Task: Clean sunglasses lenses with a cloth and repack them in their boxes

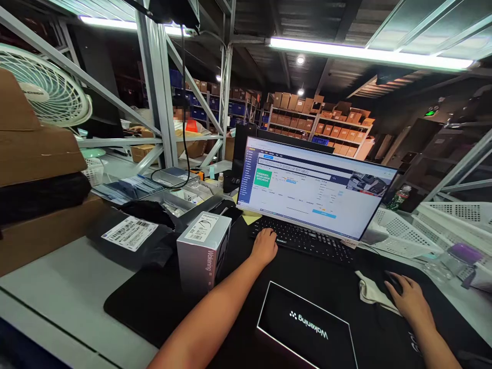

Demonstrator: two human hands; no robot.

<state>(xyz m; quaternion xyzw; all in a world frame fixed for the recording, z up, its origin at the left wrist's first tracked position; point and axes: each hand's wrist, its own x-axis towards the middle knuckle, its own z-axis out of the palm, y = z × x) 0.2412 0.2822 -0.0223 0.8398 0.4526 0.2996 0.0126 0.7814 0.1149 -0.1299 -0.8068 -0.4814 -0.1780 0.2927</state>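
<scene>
My left hand (265, 247) rests at the left end of a black keyboard (309, 241), its fingers lying on the keys and holding nothing. Over on the right, my right hand (413, 302) covers a black mouse (393, 282), fingers curved around it. A beige cloth (371, 291) lies just left of the mouse. Behind the keyboard a monitor (295, 192) is lit with a web page. Between my arms, a flat black box (307, 320) with white edges and "Wakening" lettering lies on the black desk mat (149, 302). A silver box (196, 261) with a label stands left of my left forearm.
A dark plastic mailer (132, 256) with a white label sits left of the silver box. Cardboard boxes (38, 148) and a fan (49, 89) rise at far left. White perforated baskets (453, 218) stand at right. Beyond the metal frame (156, 87), a person (188, 125) is partly visible.
</scene>
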